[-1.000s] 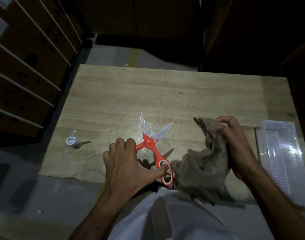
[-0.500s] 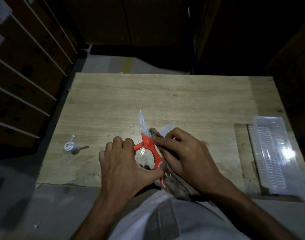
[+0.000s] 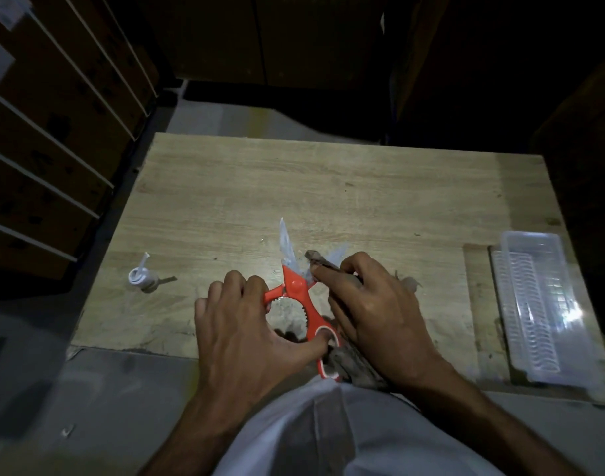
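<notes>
Orange-handled scissors [image 3: 295, 286] lie spread wide on the wooden table [image 3: 328, 194], blades pointing away from me. My left hand [image 3: 246, 334] grips the handles, thumb through the near loop and fingers curled round the far one. My right hand [image 3: 373, 314] holds a brown-grey cloth [image 3: 352, 367] and presses it against the right blade with thumb and fingers. The cloth's tip pokes out beside the blade and its rest trails under my palm toward the table's near edge.
A small white bottle with a nozzle [image 3: 141, 274] stands near the table's left edge. A clear plastic tray [image 3: 548, 314] lies along the right side. Dark shelving with white rails [image 3: 53, 132] rises on the left. The floor is grey.
My right hand carried the cloth from the right of the table over to the scissors and now pinches it on the right blade. My left hand has kept its grip on the handles.
</notes>
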`<state>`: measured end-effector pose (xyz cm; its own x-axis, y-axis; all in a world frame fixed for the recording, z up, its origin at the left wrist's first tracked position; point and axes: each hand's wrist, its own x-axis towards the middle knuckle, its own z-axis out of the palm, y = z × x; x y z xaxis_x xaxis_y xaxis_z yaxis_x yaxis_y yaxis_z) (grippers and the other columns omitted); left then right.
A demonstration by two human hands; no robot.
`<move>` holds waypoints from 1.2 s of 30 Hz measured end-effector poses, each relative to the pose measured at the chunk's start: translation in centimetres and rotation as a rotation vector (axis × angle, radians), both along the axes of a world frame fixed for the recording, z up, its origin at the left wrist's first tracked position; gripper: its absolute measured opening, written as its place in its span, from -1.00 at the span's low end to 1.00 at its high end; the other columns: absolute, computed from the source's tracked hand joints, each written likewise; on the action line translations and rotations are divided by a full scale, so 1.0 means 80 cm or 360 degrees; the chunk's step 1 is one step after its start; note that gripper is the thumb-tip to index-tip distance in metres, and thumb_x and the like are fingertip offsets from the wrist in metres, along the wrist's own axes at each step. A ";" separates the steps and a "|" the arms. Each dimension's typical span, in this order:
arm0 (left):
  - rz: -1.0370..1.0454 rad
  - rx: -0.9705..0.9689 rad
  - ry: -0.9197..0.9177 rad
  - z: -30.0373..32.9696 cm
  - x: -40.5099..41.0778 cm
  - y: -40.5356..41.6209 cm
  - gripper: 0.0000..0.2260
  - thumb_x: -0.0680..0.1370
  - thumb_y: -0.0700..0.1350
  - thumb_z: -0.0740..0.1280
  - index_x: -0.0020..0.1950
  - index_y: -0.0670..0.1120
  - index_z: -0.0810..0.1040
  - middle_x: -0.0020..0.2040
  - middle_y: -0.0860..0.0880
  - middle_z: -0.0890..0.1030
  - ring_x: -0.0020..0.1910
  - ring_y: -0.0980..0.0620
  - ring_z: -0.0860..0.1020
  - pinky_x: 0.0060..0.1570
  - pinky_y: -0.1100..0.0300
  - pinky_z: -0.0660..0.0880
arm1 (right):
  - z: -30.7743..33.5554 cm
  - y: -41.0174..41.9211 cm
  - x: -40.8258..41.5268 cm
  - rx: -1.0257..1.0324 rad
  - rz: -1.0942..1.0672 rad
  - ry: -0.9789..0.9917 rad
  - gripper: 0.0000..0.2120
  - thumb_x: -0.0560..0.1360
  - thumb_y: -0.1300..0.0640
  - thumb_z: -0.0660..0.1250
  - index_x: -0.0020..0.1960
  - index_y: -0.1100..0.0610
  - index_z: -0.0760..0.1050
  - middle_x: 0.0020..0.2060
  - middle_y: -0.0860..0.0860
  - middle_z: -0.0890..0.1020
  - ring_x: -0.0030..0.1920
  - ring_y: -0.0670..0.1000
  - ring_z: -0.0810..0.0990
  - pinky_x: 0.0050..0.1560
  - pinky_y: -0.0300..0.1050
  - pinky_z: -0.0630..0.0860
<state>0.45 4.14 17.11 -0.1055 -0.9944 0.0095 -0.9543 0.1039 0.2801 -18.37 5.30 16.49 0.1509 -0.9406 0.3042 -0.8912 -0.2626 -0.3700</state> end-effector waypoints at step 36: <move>0.0045 -0.0009 0.0063 0.002 0.003 0.009 -0.38 0.17 0.52 0.33 -0.14 0.02 0.41 -0.15 0.05 0.37 -0.10 -0.03 0.37 -0.02 -0.02 0.37 | 0.005 0.001 0.018 0.0005 -0.0001 -0.0128 -0.67 0.61 -0.01 0.27 0.33 -0.03 0.61 -0.18 -0.02 0.53 -0.28 -0.04 0.51 -0.44 -0.11 0.45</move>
